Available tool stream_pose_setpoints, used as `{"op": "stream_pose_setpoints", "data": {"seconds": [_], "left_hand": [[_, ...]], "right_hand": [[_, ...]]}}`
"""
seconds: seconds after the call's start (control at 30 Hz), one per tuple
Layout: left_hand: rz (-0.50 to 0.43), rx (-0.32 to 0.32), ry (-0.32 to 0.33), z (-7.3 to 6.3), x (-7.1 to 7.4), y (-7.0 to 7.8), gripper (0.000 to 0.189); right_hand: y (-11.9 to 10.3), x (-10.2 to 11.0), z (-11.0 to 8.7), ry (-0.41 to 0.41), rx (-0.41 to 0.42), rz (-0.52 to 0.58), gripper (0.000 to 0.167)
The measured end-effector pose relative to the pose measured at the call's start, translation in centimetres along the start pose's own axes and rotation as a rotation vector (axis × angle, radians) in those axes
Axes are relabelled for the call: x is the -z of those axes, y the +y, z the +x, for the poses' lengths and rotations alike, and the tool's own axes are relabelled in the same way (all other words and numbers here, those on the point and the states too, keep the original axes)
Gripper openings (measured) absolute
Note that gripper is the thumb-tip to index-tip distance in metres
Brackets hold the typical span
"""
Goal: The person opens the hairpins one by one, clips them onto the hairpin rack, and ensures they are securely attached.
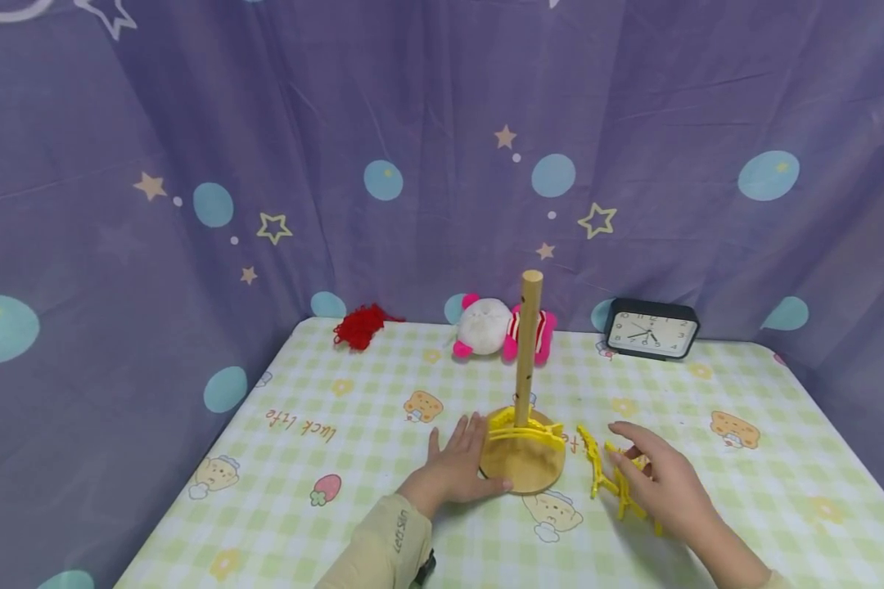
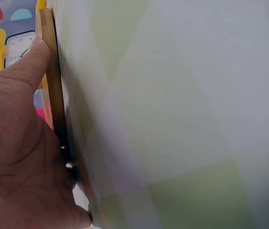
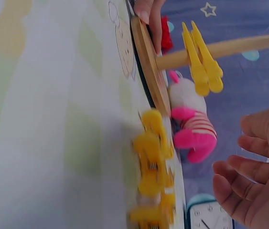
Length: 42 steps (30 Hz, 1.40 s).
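Note:
A wooden stand, a round base [image 1: 525, 470] with an upright post [image 1: 528, 352], is on the table. My left hand [image 1: 453, 466] holds the base's rim, fingers along its left side and thumb at the front. Low on the post sits a yellow clip [image 1: 526, 429] like a clothespin, its long arms beside the post in the right wrist view. More yellow clips [image 1: 597, 462] stand on the table to the right of the base. My right hand [image 1: 663, 483] hovers above them with loosely bent fingers; the right wrist view shows nothing in its grasp.
At the table's back lie red yarn [image 1: 361, 327] on the left and a pink and white plush toy [image 1: 484, 327] behind the post. A black alarm clock [image 1: 651, 330] stands at back right. A purple curtain [image 1: 442, 98] hangs behind the checked tablecloth [image 1: 383, 393].

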<state>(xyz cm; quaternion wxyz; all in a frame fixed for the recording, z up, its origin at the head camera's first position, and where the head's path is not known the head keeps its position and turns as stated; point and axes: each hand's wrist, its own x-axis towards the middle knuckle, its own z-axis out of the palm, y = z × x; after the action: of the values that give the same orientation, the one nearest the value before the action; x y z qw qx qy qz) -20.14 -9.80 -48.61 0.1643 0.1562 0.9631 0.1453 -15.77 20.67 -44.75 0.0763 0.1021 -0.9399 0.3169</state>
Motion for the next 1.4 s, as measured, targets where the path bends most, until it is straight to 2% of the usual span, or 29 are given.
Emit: {"op": "stream_pose_setpoints", "data": {"seconds": [0.17,0.3,0.47,0.57,0.67,0.77,0.87,1.13,1.4], "left_hand": [[0.003,0.014,-0.023,-0.4,0.6,0.4,0.109],[0.007,0.009,-0.020,-0.8,1.0,0.7,0.108],[0.018,0.015,-0.020,-0.5,0.7,0.6,0.109],[0.020,0.024,-0.023,-0.1,0.3,0.3,0.110],[0.012,0.027,-0.021,0.3,0.0,0.1,0.111],[0.007,0.024,-0.015,0.5,-0.3,-0.1,0.112],[0.012,0.020,-0.014,0.6,-0.5,-0.2,0.112],[0.003,0.018,-0.019,0.5,-0.4,-0.1,0.112],[0.013,0.031,-0.048,0.2,0.3,0.2,0.111]], "right_hand": [[1.6,1.1,-0.9,-0.012,-0.039,-0.036,0.035],[2.8,1.9,-1.8,-0.073,-0.138,-0.021,0.035],[4.2,2.8,-2.6,-0.139,-0.255,-0.015,0.042],[5.2,3.2,-2.7,-0.152,-0.257,-0.080,0.051],[6.2,3.6,-2.7,-0.184,-0.249,-0.137,0.067],[7.2,3.8,-2.8,-0.244,-0.274,-0.145,0.085],[8.0,3.8,-3.0,-0.308,-0.304,-0.149,0.093],[9.0,3.8,-3.7,-0.374,-0.351,-0.141,0.087],[9.8,3.5,-3.6,-0.435,-0.344,-0.103,0.086]]}}
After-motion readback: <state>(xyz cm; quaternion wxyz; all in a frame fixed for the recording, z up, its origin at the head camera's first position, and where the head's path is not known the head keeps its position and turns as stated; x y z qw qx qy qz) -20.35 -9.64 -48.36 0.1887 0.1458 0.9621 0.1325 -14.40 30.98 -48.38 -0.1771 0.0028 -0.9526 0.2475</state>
